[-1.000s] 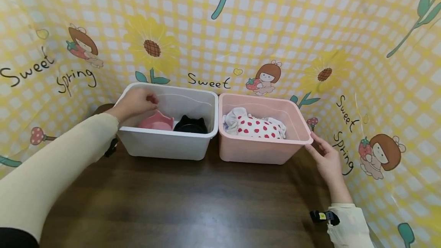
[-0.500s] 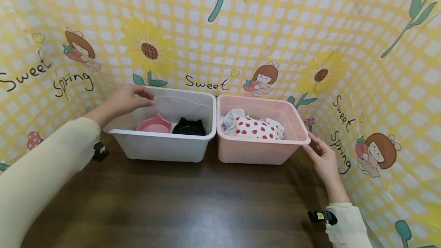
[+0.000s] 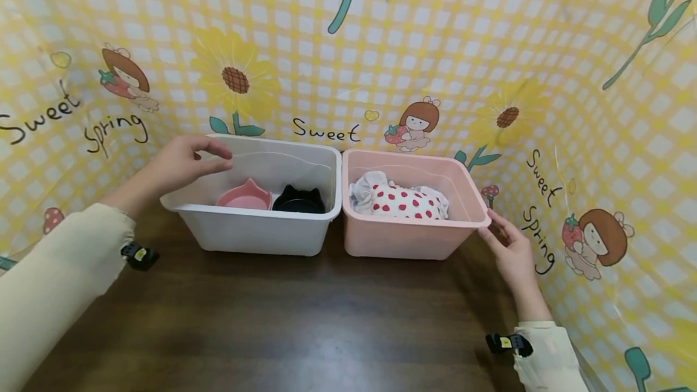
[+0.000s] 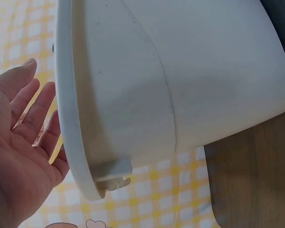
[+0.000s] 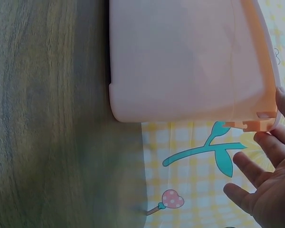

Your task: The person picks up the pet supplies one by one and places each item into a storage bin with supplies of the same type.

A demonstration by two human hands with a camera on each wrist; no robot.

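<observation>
My left hand (image 3: pixel 182 165) hovers at the left end of a light grey bin (image 3: pixel 256 233), its fingers loosely extended and holding nothing. In the left wrist view, the fingers lie just beyond the bin's rim (image 4: pixel 69 109). Inside stand a pink cat-eared bowl (image 3: pixel 245 196) and a black cat-eared bowl (image 3: pixel 298 200). To the right is a pink bin (image 3: pixel 403 241) containing a white cloth bundle with red spots (image 3: pixel 411 201). With thumb on the rim and fingers beneath, my right hand (image 3: pixel 514 256) pinches the pink bin's front right corner.
Both bins stand side by side at the back of a dark wooden table (image 3: pixel 305 313). A yellow checked sheet (image 3: pixel 327 59) with flowers and cartoon figures rises behind them and along both sides.
My left hand has moved left from over the grey bin to its left end, and its fingers have straightened somewhat. The right hand stays on the pink bin's corner.
</observation>
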